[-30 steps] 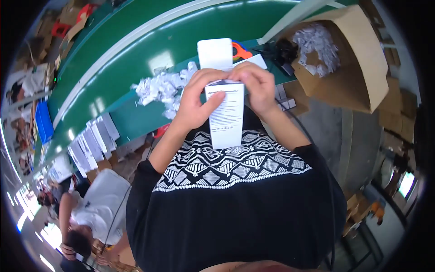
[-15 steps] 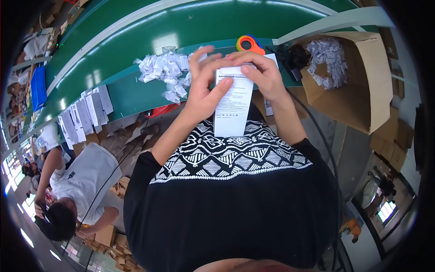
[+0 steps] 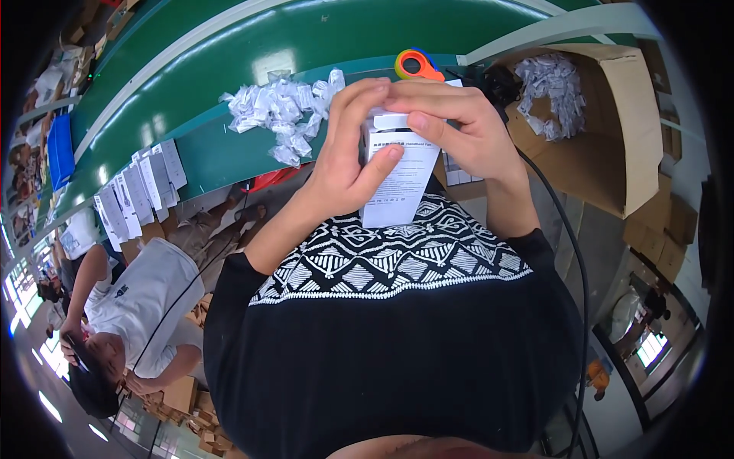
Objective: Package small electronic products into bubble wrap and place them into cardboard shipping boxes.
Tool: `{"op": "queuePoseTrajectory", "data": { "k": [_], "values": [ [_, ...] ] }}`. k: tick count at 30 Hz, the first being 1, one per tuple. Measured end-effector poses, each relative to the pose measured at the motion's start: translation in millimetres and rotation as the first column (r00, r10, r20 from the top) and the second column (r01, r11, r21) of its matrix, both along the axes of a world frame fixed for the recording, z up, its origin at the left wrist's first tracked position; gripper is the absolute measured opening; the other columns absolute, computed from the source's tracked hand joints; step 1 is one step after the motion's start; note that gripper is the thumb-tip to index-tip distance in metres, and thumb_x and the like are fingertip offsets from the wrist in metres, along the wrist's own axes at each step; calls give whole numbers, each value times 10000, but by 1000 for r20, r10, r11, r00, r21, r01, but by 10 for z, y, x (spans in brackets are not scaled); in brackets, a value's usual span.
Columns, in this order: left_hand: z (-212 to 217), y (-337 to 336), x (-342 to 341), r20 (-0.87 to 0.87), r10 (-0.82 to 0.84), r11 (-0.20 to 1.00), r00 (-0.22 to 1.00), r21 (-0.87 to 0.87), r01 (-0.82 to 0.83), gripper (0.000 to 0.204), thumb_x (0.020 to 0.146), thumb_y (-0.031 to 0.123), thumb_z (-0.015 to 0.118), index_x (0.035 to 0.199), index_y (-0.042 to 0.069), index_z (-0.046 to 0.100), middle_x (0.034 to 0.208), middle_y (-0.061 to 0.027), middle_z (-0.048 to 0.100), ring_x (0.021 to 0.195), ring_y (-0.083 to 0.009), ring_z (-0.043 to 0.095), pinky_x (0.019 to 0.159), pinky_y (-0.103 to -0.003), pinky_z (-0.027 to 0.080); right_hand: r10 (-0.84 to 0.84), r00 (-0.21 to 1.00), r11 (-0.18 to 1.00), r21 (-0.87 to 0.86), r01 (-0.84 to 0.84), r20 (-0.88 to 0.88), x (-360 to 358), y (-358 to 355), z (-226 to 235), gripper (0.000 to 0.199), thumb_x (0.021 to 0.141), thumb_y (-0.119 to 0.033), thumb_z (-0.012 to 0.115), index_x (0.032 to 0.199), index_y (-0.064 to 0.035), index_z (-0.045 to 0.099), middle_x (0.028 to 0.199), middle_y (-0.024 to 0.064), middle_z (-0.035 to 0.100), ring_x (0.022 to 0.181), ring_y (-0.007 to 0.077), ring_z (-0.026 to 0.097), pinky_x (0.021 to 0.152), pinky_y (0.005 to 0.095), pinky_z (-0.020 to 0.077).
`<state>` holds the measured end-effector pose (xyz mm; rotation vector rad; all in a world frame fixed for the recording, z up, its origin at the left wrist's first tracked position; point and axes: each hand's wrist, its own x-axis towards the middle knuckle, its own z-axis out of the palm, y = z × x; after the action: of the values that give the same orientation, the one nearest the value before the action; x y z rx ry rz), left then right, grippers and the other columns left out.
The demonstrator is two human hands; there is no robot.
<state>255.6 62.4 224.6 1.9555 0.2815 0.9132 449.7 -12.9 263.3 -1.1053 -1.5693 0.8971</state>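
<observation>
Between my hands, against the front of my black-and-white patterned top, a slim white printed box [image 3: 397,183] stands with its far end raised. My left hand [image 3: 344,153] wraps its left side, thumb pressed on the printed face. From the right, my right hand [image 3: 459,126] grips the far end, its fingers over the top and its thumb near the end flap, where a dark gap shows. My fingertips meet above that end and hide part of it. Just beyond lies a heap of small clear-bagged white items [image 3: 283,111] on the green bench [image 3: 222,164].
A coloured tape-like ring [image 3: 417,65] sits behind my right hand. An open cardboard carton [image 3: 627,145] at right holds many similar bagged items. Flat white boxes [image 3: 141,187] line the bench edge at left, near a co-worker in white [image 3: 149,306]. A black cable [image 3: 562,222] hangs at my right.
Both hands have closed in around the box's far end; the left fingers, raised before, now press over it. The end flap looks lifted slightly, with a dark gap showing.
</observation>
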Motion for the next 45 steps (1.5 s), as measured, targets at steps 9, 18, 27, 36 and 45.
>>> {"op": "queuePoseTrajectory", "data": {
  "k": [9,18,27,36,45],
  "values": [
    [-211,11,71,102,-34,998,994,-49,40,425,920,115,615,1282,14,418,1333,-215,403,1227,-342,443,1047,-426,363,-91,945,996,35,84,313,-23,-40,15,319,957,-158,581,1211,20,652,1238,187,653,1233,338,573,1048,416,419],
    [-118,-20,-18,71,5,1000,997,8,-5,394,957,156,549,1270,-14,382,1311,-214,385,1214,-339,408,1039,-439,349,-163,899,985,-19,170,-406,-266,-164,-389,356,899,-72,636,1232,52,617,1314,207,601,1329,347,478,1115,458,350],
    [-116,-35,-12,60,27,999,998,46,-30,347,953,158,548,1235,-8,434,1278,-207,435,1175,-337,421,1013,-444,358,-4,966,994,100,31,-258,-90,-58,-392,403,811,56,706,1209,29,646,1267,160,636,1278,282,516,1066,402,421],
    [-356,39,-17,132,49,998,990,-49,-43,298,958,160,574,1209,7,523,1198,-169,546,1183,-312,491,1032,-416,390,-274,913,950,64,306,-301,-435,-109,-511,602,798,-48,749,1356,-16,524,1374,175,532,1186,302,579,1030,392,447],
    [-1787,62,-243,-361,401,661,842,-521,-539,466,1001,266,543,1372,16,412,1155,-164,626,1061,-290,612,954,-360,464,-379,760,787,-248,565,529,102,702,-1752,552,855,-287,667,1328,-46,518,1381,173,480,1217,352,532,1019,461,426]
  ]
}}
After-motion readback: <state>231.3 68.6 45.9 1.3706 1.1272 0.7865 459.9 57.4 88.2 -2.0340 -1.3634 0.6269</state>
